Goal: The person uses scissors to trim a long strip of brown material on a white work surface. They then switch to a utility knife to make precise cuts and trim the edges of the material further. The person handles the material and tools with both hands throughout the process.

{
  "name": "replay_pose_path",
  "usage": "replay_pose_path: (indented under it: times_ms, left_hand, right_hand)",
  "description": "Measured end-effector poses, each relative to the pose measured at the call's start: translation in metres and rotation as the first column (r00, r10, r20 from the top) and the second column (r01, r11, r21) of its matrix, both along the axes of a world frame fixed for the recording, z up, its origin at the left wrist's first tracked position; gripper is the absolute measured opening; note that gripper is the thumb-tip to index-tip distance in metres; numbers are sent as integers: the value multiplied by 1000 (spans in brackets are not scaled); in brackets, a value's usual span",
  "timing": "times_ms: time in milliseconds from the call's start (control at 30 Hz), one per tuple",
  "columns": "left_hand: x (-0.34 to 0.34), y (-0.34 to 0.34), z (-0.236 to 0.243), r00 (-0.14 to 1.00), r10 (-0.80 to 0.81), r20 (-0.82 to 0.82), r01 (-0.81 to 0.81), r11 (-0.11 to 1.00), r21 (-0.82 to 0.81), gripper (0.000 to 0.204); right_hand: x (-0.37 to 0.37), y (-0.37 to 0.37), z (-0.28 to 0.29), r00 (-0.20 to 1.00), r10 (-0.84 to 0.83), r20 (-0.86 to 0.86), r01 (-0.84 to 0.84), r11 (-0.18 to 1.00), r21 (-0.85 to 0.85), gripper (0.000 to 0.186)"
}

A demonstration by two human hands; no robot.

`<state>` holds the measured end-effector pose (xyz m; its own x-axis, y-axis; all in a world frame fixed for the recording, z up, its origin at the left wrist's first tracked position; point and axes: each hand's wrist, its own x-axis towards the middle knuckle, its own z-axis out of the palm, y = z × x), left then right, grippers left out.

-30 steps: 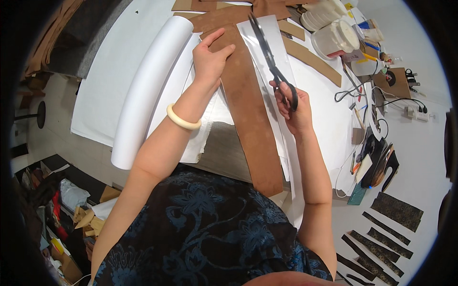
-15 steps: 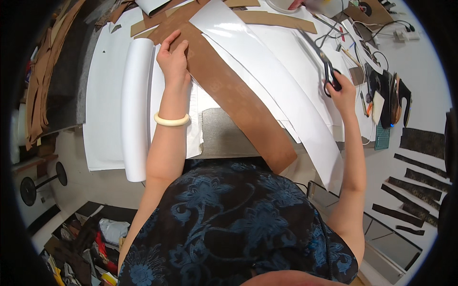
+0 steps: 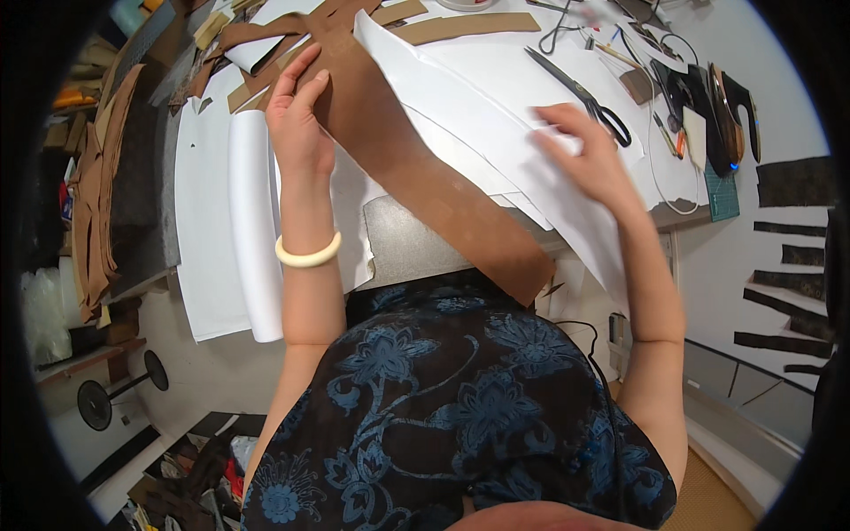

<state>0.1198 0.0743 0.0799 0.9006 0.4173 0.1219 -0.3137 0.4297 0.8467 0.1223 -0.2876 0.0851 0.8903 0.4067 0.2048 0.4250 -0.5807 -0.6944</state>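
Observation:
A long brown leather strip (image 3: 416,173) runs slantwise over the table, its lower end hanging past the front edge near my body. My left hand (image 3: 301,111), a cream bangle on its wrist, grips the strip's left edge near the far end between thumb and fingers. To the right of the leather lies a long white paper strip (image 3: 496,119) with its lower end over the table edge. Above that paper my right hand (image 3: 575,150) is blurred, with fingers apart and nothing held. Black-handled scissors (image 3: 580,93) lie on the white sheets just beyond it.
A white paper roll (image 3: 252,221) stretches along the left of the table. Brown scraps (image 3: 474,28) are spread across the far side. Pens, cords and an iron-like tool (image 3: 726,124) sit at the right. Brown pieces (image 3: 97,203) hang at the far left.
My right hand has let go of the scissors, leaving them on the table, and moved left over the white paper. My left hand still holds the leather strip, whose far part is lifted slightly.

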Motion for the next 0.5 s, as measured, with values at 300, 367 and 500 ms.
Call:
replay_pose_path:
  times_ms: [300, 367, 500]
  left_hand:
    - [-13, -13, 60, 963, -150, 222, 181, 976, -122, 50]
    - [-5, -9, 49, 941, -189, 279, 224, 969, -101, 54]
    - [18, -22, 4, 933, -226, 282, 186, 969, 162, 69]
  right_hand:
    - [-46, 83, -4, 856, 366, -366, -154, 855, 495, 57]
    - [-67, 59, 42, 895, 313, -317, -58, 788, 612, 39]
    - [-24, -31, 140, 984, 94, -151, 14, 806, 591, 42]
